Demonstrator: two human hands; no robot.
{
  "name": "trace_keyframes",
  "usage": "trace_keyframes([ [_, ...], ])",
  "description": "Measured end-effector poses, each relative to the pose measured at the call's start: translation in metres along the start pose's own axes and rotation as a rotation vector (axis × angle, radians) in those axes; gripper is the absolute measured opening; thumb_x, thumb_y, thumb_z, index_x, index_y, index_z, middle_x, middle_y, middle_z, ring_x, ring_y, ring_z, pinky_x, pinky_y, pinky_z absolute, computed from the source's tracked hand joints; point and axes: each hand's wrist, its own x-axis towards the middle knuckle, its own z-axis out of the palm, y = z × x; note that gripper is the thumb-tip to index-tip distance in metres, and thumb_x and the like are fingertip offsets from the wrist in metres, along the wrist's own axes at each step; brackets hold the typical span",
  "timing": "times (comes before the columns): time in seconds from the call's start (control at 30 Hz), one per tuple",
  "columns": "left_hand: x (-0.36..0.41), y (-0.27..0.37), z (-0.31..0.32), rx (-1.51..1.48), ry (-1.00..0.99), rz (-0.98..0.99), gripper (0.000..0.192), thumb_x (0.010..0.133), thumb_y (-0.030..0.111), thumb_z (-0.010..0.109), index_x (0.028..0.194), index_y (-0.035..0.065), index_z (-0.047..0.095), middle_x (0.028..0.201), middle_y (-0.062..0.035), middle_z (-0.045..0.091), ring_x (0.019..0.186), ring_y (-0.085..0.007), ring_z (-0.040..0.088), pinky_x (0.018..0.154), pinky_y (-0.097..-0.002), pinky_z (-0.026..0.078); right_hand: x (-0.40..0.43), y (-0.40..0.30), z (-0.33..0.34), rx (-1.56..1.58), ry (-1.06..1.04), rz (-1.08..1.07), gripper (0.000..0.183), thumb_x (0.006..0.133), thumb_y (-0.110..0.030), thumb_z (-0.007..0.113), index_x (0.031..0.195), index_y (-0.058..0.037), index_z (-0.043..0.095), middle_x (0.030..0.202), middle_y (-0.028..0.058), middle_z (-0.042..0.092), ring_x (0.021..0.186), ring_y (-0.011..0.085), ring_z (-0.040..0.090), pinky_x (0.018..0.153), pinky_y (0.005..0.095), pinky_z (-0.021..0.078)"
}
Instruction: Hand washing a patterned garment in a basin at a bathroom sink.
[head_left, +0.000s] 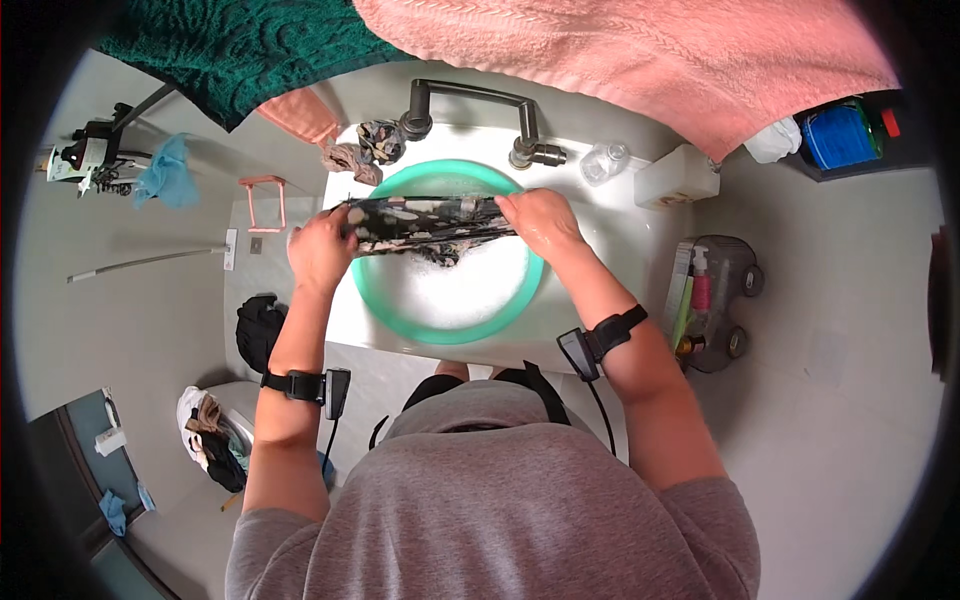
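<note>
A dark patterned cloth is stretched sideways between my two hands over a green plastic basin. My left hand grips its left end, and my right hand grips its right end. Lower folds of the cloth hang towards the white suds in the basin; whether they touch the suds I cannot tell. The basin sits in a white sink. Behind it rises a dark metal faucet, bent towards the right.
Crumpled cloths lie on the sink's back left corner. A clear plastic bottle and a white jug stand at the back right. Pink and green towels hang overhead. A grey bin of bottles is at the right.
</note>
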Motion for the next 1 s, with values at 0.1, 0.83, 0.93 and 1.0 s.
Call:
trace_keyframes([
  [0.1,-0.005,0.003,-0.001,0.063,0.196,0.020,0.037,0.072,0.015,0.064,0.109,0.0195,0.064,0.090,-0.0011,0.064,0.085,-0.0211,0.063,0.075,-0.0433,0.046,-0.003,-0.001,0.001,-0.012,0.236,-0.015,0.022,0.084,-0.028,0.062,0.075,-0.0079,0.059,0.068,0.0118,0.063,0.066,0.0319,0.062,0.059,0.0425,0.0490],
  [0.83,-0.010,0.006,0.010,-0.310,0.362,0.299,0.033,0.063,-0.008,0.058,0.091,0.0089,0.055,0.078,-0.0075,0.054,0.077,-0.0307,0.055,0.071,-0.0375,0.044,0.003,-0.006,-0.008,-0.035,0.277,0.394,0.007,0.076,-0.019,0.062,0.082,-0.0158,0.065,0.077,0.0066,0.066,0.073,0.0278,0.065,0.065,0.0389,0.0498],
  [0.93,-0.006,0.007,0.009,-0.196,0.606,0.194,0.035,0.062,-0.009,0.060,0.093,0.0070,0.054,0.076,-0.0095,0.053,0.073,-0.0284,0.056,0.069,-0.0377,0.046,0.003,0.006,-0.004,-0.083,0.501,0.216,0.006,0.077,-0.010,0.059,0.079,-0.0112,0.064,0.077,0.0106,0.065,0.077,0.0293,0.063,0.072,0.0382,0.0497],
  [1.0,-0.004,-0.004,0.024,-0.417,0.488,0.001,0.035,0.064,-0.007,0.062,0.095,0.0057,0.053,0.076,-0.0108,0.054,0.070,-0.0266,0.057,0.066,-0.0380,0.046,0.006,0.017,0.006,0.309,0.464,0.107,0.020,0.077,0.003,0.049,0.084,-0.0060,0.066,0.083,0.0135,0.066,0.084,0.0292,0.064,0.081,0.0361,0.0485],
])
